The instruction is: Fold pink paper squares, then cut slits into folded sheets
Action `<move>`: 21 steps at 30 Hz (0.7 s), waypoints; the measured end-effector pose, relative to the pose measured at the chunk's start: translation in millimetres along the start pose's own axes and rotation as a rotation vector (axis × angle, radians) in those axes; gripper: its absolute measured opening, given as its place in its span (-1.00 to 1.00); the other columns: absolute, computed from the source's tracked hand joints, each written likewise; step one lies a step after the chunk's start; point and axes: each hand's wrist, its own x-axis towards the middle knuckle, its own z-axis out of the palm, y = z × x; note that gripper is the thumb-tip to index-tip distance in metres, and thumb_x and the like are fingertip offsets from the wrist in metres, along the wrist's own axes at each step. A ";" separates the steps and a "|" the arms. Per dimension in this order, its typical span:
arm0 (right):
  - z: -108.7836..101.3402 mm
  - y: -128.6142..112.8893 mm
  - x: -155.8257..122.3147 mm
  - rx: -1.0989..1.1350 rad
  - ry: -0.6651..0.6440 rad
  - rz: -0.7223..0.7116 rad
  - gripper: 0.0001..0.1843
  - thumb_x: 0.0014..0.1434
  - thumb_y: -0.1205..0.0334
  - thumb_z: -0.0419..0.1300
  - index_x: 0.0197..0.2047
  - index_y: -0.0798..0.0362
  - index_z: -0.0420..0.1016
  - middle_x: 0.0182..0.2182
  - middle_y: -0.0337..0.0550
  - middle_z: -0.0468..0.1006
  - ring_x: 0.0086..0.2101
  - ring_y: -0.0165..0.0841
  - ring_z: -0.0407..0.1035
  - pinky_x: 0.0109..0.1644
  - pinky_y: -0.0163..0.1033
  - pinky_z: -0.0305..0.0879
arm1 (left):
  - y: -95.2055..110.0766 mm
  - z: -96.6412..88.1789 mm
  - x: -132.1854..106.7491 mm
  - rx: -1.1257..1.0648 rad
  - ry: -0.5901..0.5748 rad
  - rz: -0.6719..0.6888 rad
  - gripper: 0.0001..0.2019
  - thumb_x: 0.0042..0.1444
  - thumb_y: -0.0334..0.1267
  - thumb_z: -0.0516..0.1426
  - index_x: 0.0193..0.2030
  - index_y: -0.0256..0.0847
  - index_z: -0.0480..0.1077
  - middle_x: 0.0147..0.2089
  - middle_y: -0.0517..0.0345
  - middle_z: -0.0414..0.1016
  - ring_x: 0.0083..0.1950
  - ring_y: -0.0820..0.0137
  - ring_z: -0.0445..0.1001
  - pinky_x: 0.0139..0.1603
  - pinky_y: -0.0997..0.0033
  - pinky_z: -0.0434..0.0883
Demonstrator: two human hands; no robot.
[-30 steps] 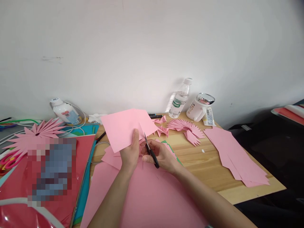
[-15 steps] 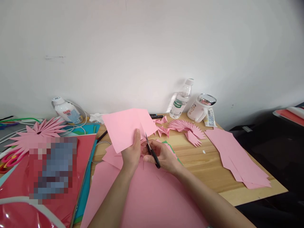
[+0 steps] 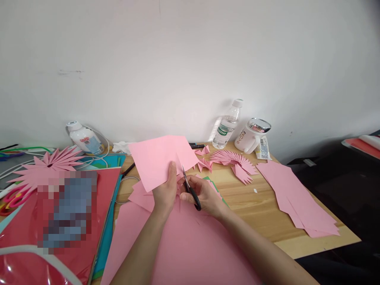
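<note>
A sheet of pink paper (image 3: 157,158) is pinched in my left hand (image 3: 166,190), thumb on its near face. The sheet is raised above the table, with a crease line on its right part. My right hand (image 3: 204,194) is closed around black-handled scissors (image 3: 193,194). Their blades point up and left and meet the lower right edge of the sheet, close to my left thumb. Below both hands lie more pink paper pieces on a large pink sheet (image 3: 190,245).
Right of my hands are a folded pink fan (image 3: 234,158) and a stack of pink strips (image 3: 297,198). A water bottle (image 3: 227,126) and a white mug (image 3: 252,136) stand by the wall. On the left lie red-covered paper packs (image 3: 102,198), pink-handled scissors (image 3: 19,196) and a pink paper pinwheel (image 3: 50,164).
Almost nothing differs. The whole view has shifted by a few pixels, while both hands, the pink sheet and the scissors keep nearly the same pose.
</note>
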 end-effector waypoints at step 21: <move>2.5 -4.1 -0.5 -0.068 0.067 0.016 -0.52 -0.22 -0.10 0.35 -0.39 0.11 0.39 -0.64 -0.41 0.10 -0.62 -0.57 -0.03 -0.56 -0.40 -0.05 | 3.0 0.3 -0.6 -0.006 0.011 0.002 -0.60 0.04 -0.15 0.14 0.01 -0.24 0.34 0.12 -0.02 0.37 0.16 0.30 0.31 0.19 0.36 0.23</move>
